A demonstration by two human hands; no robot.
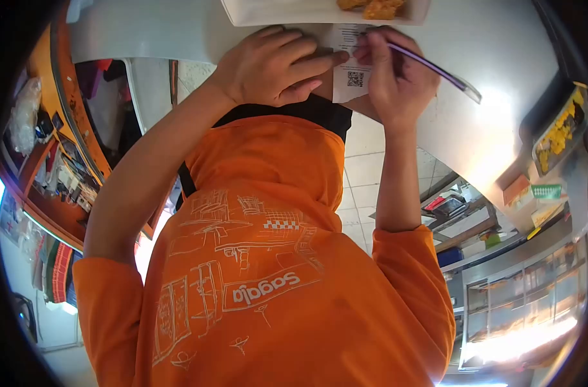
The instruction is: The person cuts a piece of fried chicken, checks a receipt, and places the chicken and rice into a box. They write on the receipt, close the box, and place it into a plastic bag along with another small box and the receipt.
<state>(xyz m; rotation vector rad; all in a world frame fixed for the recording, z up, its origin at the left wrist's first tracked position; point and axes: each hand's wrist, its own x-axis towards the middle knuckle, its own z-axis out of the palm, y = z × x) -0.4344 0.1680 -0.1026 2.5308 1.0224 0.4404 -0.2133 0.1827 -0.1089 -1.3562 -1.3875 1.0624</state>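
Note:
A printed receipt with a QR code [355, 79] lies at the near edge of the white table, its lower end reaching past the edge. My left hand [271, 64] rests on its left side, fingers loosely bent and apart, with the index fingertip touching the paper. Over the receipt's right side, my right hand [400, 77] grips a slim dark pen [436, 68] between thumb and fingers. The pen's back end slants out to the right, while its tip is partly hidden by the fingers. Just beyond the receipt sits a white food box [294, 14] holding fried pieces [381, 9].
A tray of yellow pieces [558, 132] stands at the far right, near small boxes [545, 191]. Glass-panelled shelving [519, 309] is at lower right. On the left, a wooden shelf [61, 187] is cluttered with small items, with a plastic bag [26, 116] above.

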